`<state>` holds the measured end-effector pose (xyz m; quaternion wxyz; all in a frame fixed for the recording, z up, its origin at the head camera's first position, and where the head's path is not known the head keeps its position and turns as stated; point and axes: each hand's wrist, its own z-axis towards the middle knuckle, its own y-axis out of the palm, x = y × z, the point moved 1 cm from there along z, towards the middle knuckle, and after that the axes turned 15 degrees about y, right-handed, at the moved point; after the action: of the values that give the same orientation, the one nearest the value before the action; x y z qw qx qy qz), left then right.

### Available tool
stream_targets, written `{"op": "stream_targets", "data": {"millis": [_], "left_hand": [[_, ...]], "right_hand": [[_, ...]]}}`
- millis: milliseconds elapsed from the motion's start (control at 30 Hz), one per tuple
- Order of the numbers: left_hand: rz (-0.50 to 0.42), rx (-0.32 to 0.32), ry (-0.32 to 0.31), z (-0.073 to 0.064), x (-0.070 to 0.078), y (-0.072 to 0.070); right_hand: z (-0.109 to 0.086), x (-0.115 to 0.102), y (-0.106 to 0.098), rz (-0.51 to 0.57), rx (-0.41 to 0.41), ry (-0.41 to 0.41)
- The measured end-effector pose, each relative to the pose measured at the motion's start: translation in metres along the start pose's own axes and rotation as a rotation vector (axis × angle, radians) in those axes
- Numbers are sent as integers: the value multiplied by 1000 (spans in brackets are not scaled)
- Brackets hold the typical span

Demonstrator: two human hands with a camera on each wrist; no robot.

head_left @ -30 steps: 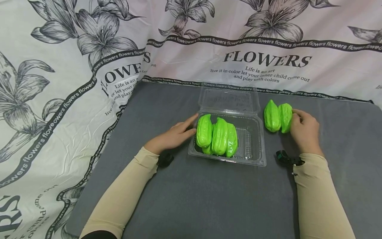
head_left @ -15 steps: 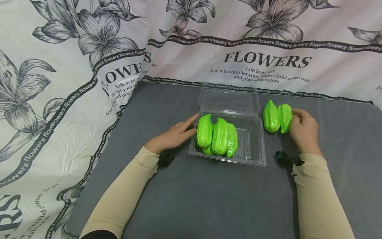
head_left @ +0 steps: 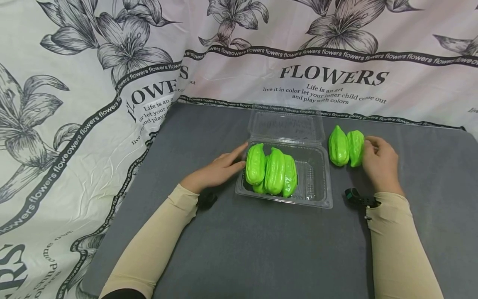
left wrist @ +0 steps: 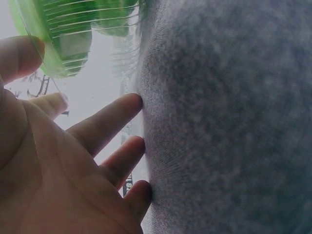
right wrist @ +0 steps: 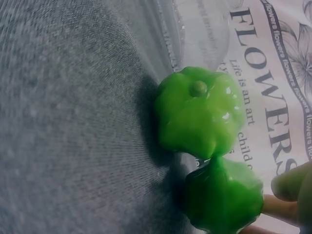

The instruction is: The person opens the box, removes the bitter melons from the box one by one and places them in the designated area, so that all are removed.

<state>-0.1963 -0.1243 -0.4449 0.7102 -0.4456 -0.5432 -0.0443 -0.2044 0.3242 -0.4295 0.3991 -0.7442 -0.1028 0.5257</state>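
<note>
My left hand (head_left: pixel 213 169) lies with straight, spread fingers at the left wall of a clear plastic clamshell box (head_left: pixel 313 199), index finger and thumb at its rim. In the left wrist view its fingertips reach the grey tabletop. Several glossy green ribbed gourd-shaped pieces (head_left: pixel 275 171) lie inside the box, filling its left and middle. Right of the box, two more stand side by side: a left piece (head_left: pixel 338 147) with a pointed tip and a right piece (head_left: pixel 356 149). My right hand (head_left: pixel 381 164) touches the right piece's outer side with its fingertips; the thumb (right wrist: pixel 292 183) sits apart from it.
The box's transparent lid (head_left: pixel 286 124) is folded back toward the flower-printed cloth (head_left: pixel 231 74) hanging behind. Under everything is a grey covered table (head_left: pixel 284 249). A dark strap device (head_left: pixel 360 198) sits at the right wrist, another (head_left: pixel 206 200) at the left.
Both green pieces outside the box have shifted slightly left, the right hand's fingertips staying against the right one. The left hand and the box stay put.
</note>
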Motion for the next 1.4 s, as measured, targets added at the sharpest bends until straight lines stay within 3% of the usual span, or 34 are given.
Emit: {"op": "stream_targets", "data": {"millis": [300,800,1100,1400], "left_hand": [[2,1,1,0,-1,0],[4,3,2,0,-1,1],[2,1,8,0,0,0],[5,4,3,0,1,0]], "right_hand": [[-3,-5,-6,28,50,-46],[-23,-28,-15,26,56,-109],[-38,-47,-16,-39,-14,-181],[-55,-62,-11,-22,-99,-196]]}}
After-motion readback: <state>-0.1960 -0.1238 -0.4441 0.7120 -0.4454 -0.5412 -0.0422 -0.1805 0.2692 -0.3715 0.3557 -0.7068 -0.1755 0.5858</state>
